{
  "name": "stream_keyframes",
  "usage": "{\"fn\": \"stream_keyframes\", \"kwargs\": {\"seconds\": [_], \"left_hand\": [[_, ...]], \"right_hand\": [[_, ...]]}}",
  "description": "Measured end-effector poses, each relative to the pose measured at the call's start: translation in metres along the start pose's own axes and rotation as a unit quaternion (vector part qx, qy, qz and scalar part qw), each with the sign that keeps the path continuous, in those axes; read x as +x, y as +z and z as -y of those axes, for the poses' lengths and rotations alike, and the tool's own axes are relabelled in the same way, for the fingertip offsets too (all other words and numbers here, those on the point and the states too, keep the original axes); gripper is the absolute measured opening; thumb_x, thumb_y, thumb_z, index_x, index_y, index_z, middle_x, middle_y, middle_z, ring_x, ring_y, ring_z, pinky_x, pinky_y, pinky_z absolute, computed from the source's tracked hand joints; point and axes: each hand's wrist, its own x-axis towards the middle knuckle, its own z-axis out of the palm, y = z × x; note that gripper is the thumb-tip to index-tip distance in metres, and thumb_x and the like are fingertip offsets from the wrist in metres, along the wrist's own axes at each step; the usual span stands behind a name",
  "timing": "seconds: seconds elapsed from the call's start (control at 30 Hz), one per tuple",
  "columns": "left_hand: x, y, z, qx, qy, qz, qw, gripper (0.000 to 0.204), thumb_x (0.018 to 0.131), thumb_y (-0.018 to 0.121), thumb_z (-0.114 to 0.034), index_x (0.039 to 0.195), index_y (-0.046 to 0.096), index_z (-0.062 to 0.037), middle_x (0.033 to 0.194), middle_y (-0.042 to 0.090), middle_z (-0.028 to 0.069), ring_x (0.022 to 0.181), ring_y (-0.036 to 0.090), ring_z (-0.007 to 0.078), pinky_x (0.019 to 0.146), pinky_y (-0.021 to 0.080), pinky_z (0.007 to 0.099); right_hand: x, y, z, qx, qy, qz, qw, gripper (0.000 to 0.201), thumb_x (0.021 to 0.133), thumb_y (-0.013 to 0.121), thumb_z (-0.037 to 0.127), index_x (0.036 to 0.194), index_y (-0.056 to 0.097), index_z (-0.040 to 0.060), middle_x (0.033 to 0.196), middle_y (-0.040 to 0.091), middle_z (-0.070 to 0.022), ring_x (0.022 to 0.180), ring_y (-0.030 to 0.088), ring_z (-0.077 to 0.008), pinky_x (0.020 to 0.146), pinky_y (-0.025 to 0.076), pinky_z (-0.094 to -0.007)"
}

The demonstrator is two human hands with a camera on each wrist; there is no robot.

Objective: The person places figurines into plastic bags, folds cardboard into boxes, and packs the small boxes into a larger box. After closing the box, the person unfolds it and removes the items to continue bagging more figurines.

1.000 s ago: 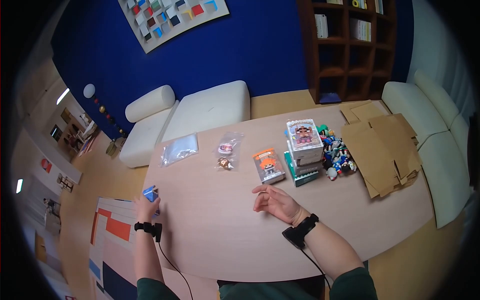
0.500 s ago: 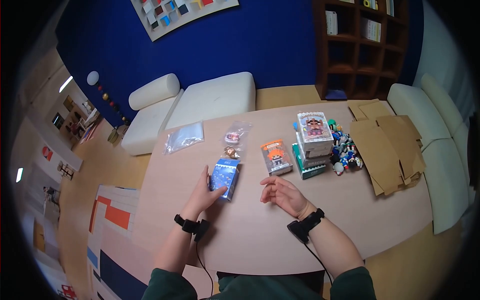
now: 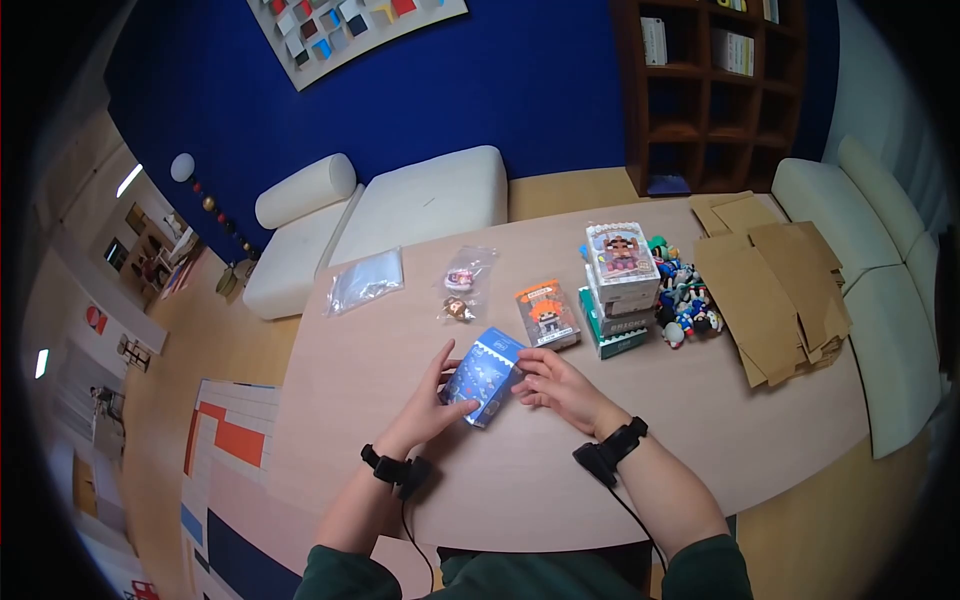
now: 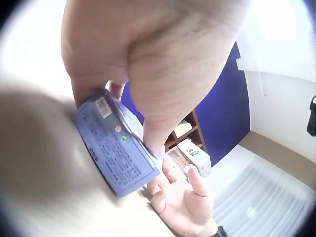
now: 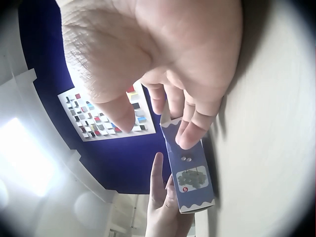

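Observation:
A small blue printed cardboard box [image 3: 488,368] lies tilted toward the right on the table, in front of me. My left hand [image 3: 425,412] grips it from the left, thumb across the printed face and fingers along the far side. A barcode and rows of small print show on the box's near end [image 4: 116,153] in the left wrist view. My right hand [image 3: 570,396] touches the opposite side near the upper end with loosely bent fingertips. Its thumb stands away from the box in the right wrist view, where a narrow side [image 5: 190,170] with a small picture faces the camera.
Beyond the box stand an orange and grey figure box [image 3: 548,315] and a stack of boxes [image 3: 622,275]. Small toy figures [image 3: 688,305] and flattened brown cardboard [image 3: 770,300] lie to the right. Bagged figures [image 3: 460,285] and clear plastic bags [image 3: 365,280] lie at the back left.
My left hand has brought the blue box from the table's left edge to the middle, then tilted it rightward. The right hand's fingertips have come onto the box's side.

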Motion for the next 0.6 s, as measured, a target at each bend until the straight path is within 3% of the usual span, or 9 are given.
{"fn": "stream_keyframes", "kwargs": {"seconds": [0.1, 0.17, 0.27, 0.33, 0.4, 0.43, 0.47, 0.53, 0.6], "left_hand": [[0.001, -0.004, 0.012, -0.061, 0.035, -0.029, 0.997, 0.088, 0.086, 0.082, -0.016, 0.158, 0.032, -0.0133, 0.146, 0.047, 0.0178, 0.132, 0.049, 0.0325, 0.104, 0.048, 0.0427], [0.002, -0.009, 0.013, 0.103, 0.096, -0.029, 0.99, 0.07, 0.088, 0.079, -0.019, 0.15, 0.046, -0.0102, 0.146, 0.047, 0.0175, 0.134, 0.047, 0.0344, 0.104, 0.048, 0.0427], [-0.003, -0.001, -0.001, 0.197, 0.097, -0.089, 0.972, 0.061, 0.089, 0.078, -0.023, 0.143, 0.054, -0.0088, 0.148, 0.045, 0.0183, 0.137, 0.044, 0.0361, 0.107, 0.046, 0.044], [-0.012, 0.008, -0.021, 0.203, 0.104, -0.08, 0.97, 0.066, 0.088, 0.079, -0.025, 0.144, 0.052, -0.0067, 0.148, 0.045, 0.0188, 0.137, 0.044, 0.0361, 0.109, 0.043, 0.0456], [-0.011, 0.014, -0.029, 0.231, 0.13, -0.092, 0.96, 0.073, 0.084, 0.082, -0.026, 0.145, 0.049, -0.0031, 0.142, 0.051, 0.0234, 0.134, 0.045, 0.0396, 0.112, 0.04, 0.0446], [-0.002, 0.009, -0.016, 0.221, 0.167, -0.095, 0.956, 0.073, 0.085, 0.082, -0.025, 0.146, 0.047, -0.0029, 0.138, 0.056, 0.0187, 0.129, 0.052, 0.0328, 0.109, 0.043, 0.0423], [0.003, 0.004, -0.004, 0.219, 0.167, -0.095, 0.957, 0.073, 0.085, 0.082, -0.025, 0.146, 0.047, -0.0029, 0.138, 0.056, 0.0187, 0.129, 0.052, 0.0328, 0.109, 0.043, 0.0423], [0.01, -0.007, 0.007, -0.055, 0.042, -0.081, 0.994, 0.066, 0.089, 0.079, -0.024, 0.144, 0.049, -0.0032, 0.132, 0.06, 0.0124, 0.121, 0.058, 0.024, 0.104, 0.046, 0.0379], [0.009, -0.012, 0.01, -0.119, 0.004, -0.08, 0.99, 0.057, 0.093, 0.074, -0.023, 0.141, 0.051, -0.0022, 0.129, 0.061, 0.0084, 0.117, 0.058, 0.0181, 0.101, 0.047, 0.0346]], "right_hand": [[-0.001, -0.007, -0.003, -0.071, -0.024, 0.032, 0.997, 0.046, 0.102, 0.056, 0.008, 0.146, 0.042, 0.0053, 0.146, 0.05, -0.0133, 0.11, 0.063, -0.0155, 0.087, 0.052, -0.0272], [-0.003, -0.004, -0.004, -0.065, -0.037, 0.042, 0.996, 0.041, 0.101, 0.056, 0.007, 0.14, 0.048, 0.0049, 0.147, 0.051, -0.0139, 0.109, 0.063, -0.0147, 0.086, 0.051, -0.0263], [-0.002, -0.009, -0.01, -0.081, -0.064, 0.087, 0.991, 0.028, 0.1, 0.057, 0.007, 0.127, 0.058, 0.0028, 0.147, 0.053, -0.016, 0.111, 0.062, -0.0165, 0.089, 0.049, -0.0281], [0.002, -0.014, -0.018, -0.102, -0.075, 0.126, 0.984, 0.022, 0.099, 0.057, 0.009, 0.119, 0.063, 0.0012, 0.146, 0.054, -0.0176, 0.115, 0.06, -0.0191, 0.094, 0.049, -0.0307], [0.005, -0.018, -0.022, -0.139, -0.136, 0.145, 0.97, 0.014, 0.098, 0.058, 0.006, 0.108, 0.068, 0.0045, 0.155, 0.048, -0.0142, 0.114, 0.06, -0.0135, 0.091, 0.048, -0.0257], [0.005, -0.018, -0.021, -0.141, -0.135, 0.145, 0.97, 0.014, 0.098, 0.058, 0.006, 0.108, 0.068, 0.0045, 0.155, 0.048, -0.0142, 0.114, 0.06, -0.0135, 0.091, 0.048, -0.0257], [0.004, -0.017, -0.019, -0.102, -0.121, 0.114, 0.981, 0.016, 0.098, 0.058, 0.006, 0.111, 0.067, 0.0048, 0.154, 0.049, -0.0128, 0.116, 0.059, -0.0142, 0.093, 0.048, -0.0273], [0.001, -0.013, -0.011, -0.065, -0.109, 0.079, 0.989, 0.018, 0.098, 0.058, 0.006, 0.114, 0.067, 0.0051, 0.153, 0.05, -0.0114, 0.119, 0.058, -0.0149, 0.096, 0.048, -0.0289], [-0.002, -0.005, -0.005, -0.007, -0.094, 0.01, 0.995, 0.026, 0.099, 0.059, 0.008, 0.124, 0.063, 0.0048, 0.153, 0.049, -0.0098, 0.122, 0.056, -0.0156, 0.099, 0.047, -0.0311]]}}
